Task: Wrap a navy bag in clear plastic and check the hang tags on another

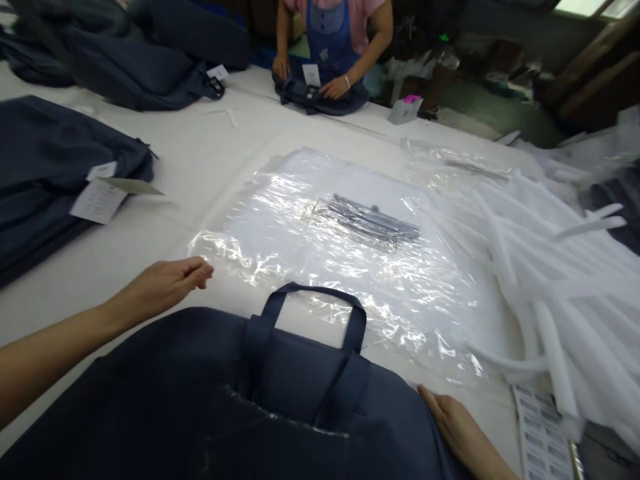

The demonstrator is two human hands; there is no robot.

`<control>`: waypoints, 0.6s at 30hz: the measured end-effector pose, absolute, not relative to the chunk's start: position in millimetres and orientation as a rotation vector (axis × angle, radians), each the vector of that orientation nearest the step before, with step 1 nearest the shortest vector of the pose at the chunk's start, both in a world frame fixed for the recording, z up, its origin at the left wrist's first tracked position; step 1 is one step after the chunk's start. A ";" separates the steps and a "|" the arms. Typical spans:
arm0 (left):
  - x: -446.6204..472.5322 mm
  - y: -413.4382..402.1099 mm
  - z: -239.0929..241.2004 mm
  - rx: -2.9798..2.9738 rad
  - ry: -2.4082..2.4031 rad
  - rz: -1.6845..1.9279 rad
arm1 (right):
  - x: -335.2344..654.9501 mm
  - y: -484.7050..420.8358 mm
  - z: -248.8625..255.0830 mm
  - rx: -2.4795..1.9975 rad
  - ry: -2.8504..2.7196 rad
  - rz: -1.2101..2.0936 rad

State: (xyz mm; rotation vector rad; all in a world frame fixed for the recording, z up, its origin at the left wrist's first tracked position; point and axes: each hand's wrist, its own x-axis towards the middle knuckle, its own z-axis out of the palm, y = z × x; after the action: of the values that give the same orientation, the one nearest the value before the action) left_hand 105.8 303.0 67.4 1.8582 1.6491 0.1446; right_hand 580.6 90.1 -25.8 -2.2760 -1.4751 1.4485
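Note:
A navy fabric bag (210, 407) with a loop handle (310, 313) lies flat on the white table in front of me. My left hand (170, 283) hovers just above the bag's upper left edge, fingers loosely curled together, nothing seen in them. My right hand (457, 427) rests flat along the bag's right edge, fingers stretched out. Beyond the handle lies a stack of clear plastic bags (340, 247) with a printed grey patch.
White foam tubes (560, 280) pile at the right, a label sheet (543, 437) below them. Folded navy bags with paper tags (60, 180) lie at the left, more at the back left. Across the table another person's hands (333, 87) hold a navy bag.

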 end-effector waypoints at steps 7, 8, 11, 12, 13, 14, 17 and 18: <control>270.1 277.2 27.6 2.239 0.886 -0.410 | 586.1 120.4 1.2 -2.232 -1.952 0.882; 281.3 275.6 16.8 2.210 0.861 -0.519 | 584.3 130.6 3.2 -2.047 -2.075 0.754; 290.9 278.0 4.8 2.153 0.772 -0.679 | 570.7 173.8 -1.8 -1.288 -2.531 0.560; 289.3 279.3 8.8 2.150 0.744 -0.686 | 564.8 190.4 -7.0 -1.072 -2.658 0.539; 286.5 279.8 16.2 2.151 0.728 -0.671 | 558.9 206.3 -13.2 -0.906 -2.753 0.527; 282.8 278.7 26.0 2.151 0.726 -0.639 | 553.2 220.0 -19.9 -0.794 -2.814 0.526; 264.3 260.8 58.5 2.189 0.711 -0.527 | 537.2 233.3 -39.1 -0.703 -2.834 0.623; 254.9 249.9 67.6 2.229 0.698 -0.482 | 531.8 225.5 -44.7 -0.673 -2.805 0.731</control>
State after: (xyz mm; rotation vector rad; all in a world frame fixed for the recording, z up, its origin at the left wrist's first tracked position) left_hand 254.9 249.9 67.6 2.2286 0.6983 -0.4820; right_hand 531.8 225.5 -44.7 -0.6732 -2.8050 0.7310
